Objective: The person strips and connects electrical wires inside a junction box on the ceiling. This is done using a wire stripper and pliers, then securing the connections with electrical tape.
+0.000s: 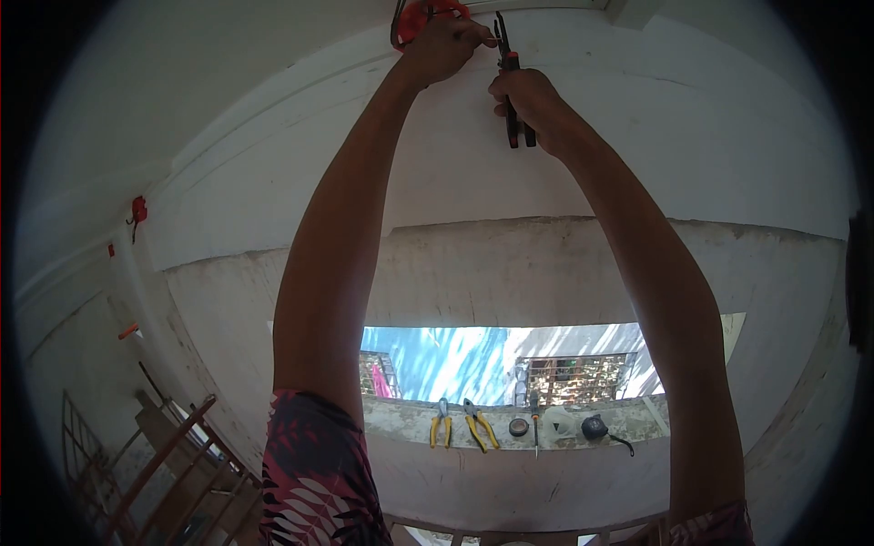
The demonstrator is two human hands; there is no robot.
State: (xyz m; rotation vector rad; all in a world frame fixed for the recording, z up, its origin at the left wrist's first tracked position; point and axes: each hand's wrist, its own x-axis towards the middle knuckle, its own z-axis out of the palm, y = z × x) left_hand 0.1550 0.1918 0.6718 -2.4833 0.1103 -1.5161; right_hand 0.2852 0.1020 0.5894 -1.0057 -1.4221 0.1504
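Note:
High on the white wall, my right hand (pixel 533 96) grips wire strippers (pixel 513 132) with black and red handles, their jaws pointing up. My left hand (pixel 442 53) is raised beside them, its fingers pinched around a thin wire (pixel 494 38) that reaches the jaws; the wire is small and hard to make out. Right behind my left hand is a red electrical box (pixel 419 16) set at the top of the wall, partly covered by the hand. A dark cable (pixel 397 25) loops at its left side.
Below, a window ledge (pixel 410 428) holds two yellow-handled pliers (pixel 474 424), a tape roll (pixel 519 427), a screwdriver (pixel 535 423), a white roll (pixel 559 424) and a tape measure (pixel 595 427). Another red box (pixel 138 209) is on the left wall. Brown metal rails (pixel 168 455) stand lower left.

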